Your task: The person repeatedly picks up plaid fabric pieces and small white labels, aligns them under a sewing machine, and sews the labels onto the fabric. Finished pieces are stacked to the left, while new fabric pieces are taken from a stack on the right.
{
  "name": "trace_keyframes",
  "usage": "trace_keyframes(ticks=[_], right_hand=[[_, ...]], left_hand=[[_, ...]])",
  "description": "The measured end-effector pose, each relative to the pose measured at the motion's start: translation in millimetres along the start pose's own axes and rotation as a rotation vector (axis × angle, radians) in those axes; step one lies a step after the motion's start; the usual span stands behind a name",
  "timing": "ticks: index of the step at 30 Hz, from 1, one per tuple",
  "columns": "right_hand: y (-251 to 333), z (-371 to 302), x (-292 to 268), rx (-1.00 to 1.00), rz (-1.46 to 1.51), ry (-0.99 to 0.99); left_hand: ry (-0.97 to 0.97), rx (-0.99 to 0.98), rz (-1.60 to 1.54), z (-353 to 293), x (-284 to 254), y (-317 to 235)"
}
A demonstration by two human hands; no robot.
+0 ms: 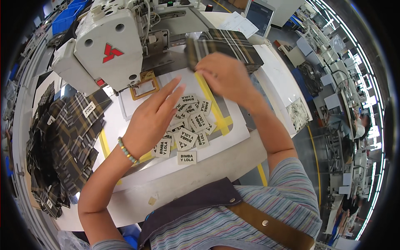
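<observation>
My right hand, smeared a little by motion, has its fingers closed on the near left edge of a dark plaid fabric piece. That edge is lifted and blurred beside a stack of the same plaid fabric. My left hand hovers with fingers stretched out over the white work surface, holding nothing. Just right of it lies a loose pile of small cream fabric labels with dark print. One label lies apart, nearer to me. Ahead of my left fingertips is a brass-coloured clamp frame under the sewing machine head.
A large white sewing machine stands at the far left. Left of my left arm, a heap of plaid pieces bears labels. Yellow tape marks the work surface. Papers and a control screen stand at the back.
</observation>
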State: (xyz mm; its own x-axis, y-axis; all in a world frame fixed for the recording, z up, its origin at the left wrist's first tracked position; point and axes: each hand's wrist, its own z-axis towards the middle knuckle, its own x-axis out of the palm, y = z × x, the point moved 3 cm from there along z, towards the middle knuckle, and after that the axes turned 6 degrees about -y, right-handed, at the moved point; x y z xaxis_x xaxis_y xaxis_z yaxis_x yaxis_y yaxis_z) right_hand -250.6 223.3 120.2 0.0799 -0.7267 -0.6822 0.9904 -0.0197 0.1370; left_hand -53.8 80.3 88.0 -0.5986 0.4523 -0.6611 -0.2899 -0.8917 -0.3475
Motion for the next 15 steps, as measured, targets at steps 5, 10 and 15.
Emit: trace_keyframes(ticks=[5, 10, 15], right_hand=[[15, -12, 24, -0.096, -0.025, 0.141], [-50, -16, 5, -0.079, -0.275, 0.124], [-68, -41, -15, 0.153, -0.184, 0.161]], left_hand=[[0.053, -0.011, 0.109, 5, 33, 39], [-0.027, -0.038, 0.134, -6, 28, 46], [-0.051, 0.000, 0.121, -15, 22, 42]])
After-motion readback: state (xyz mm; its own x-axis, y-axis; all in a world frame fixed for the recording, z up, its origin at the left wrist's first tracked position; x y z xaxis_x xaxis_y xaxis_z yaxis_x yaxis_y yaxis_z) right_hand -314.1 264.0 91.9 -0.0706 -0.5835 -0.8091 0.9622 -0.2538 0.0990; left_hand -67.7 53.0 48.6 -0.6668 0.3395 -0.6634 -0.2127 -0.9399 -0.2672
